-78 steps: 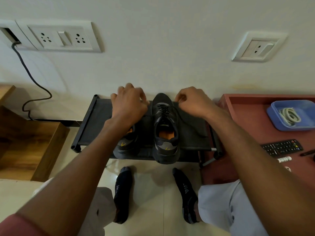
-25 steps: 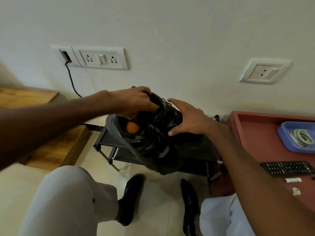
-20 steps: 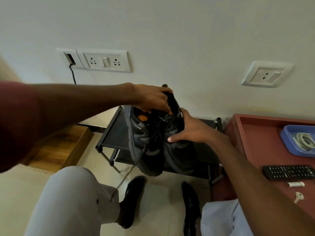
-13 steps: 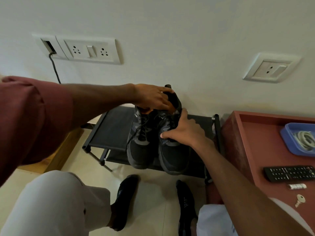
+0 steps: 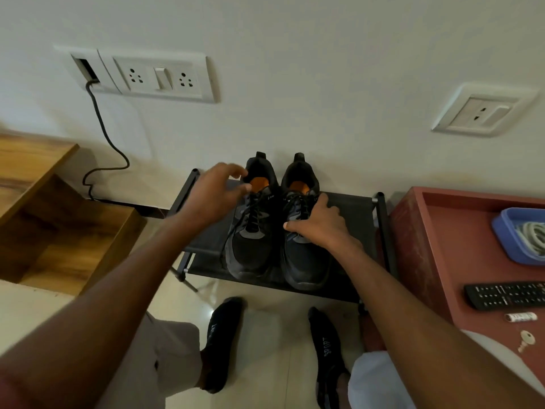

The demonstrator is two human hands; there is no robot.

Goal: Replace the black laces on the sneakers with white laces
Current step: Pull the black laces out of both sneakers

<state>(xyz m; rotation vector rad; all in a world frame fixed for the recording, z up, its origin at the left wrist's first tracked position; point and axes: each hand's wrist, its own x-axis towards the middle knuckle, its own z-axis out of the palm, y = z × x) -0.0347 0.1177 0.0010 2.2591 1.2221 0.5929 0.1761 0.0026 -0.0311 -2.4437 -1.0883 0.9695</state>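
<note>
Two black sneakers with orange insoles stand side by side on a low black shoe rack point(image 5: 351, 208), toes toward me. The left sneaker point(image 5: 250, 249) and the right sneaker point(image 5: 306, 267) both carry black laces. My left hand point(image 5: 215, 196) hovers blurred beside the left sneaker's collar, fingers spread and holding nothing. My right hand point(image 5: 321, 222) rests on the lacing of the right sneaker, thumb over its tongue. White laces point(image 5: 532, 236) lie coiled in a blue tray point(image 5: 507, 231) on the red table at the right.
The red table point(image 5: 442, 231) also holds a black remote point(image 5: 504, 295), a small white tube point(image 5: 520, 317) and a key point(image 5: 526, 339). A wooden step unit point(image 5: 59, 228) stands at the left. A black cable point(image 5: 109, 149) hangs from the wall socket. My socked feet are on the floor below.
The pair of sneakers was lifted, turned round and set down on the rack with toes toward me. My left hand has let go of the heels; my right hand stays on the right sneaker.
</note>
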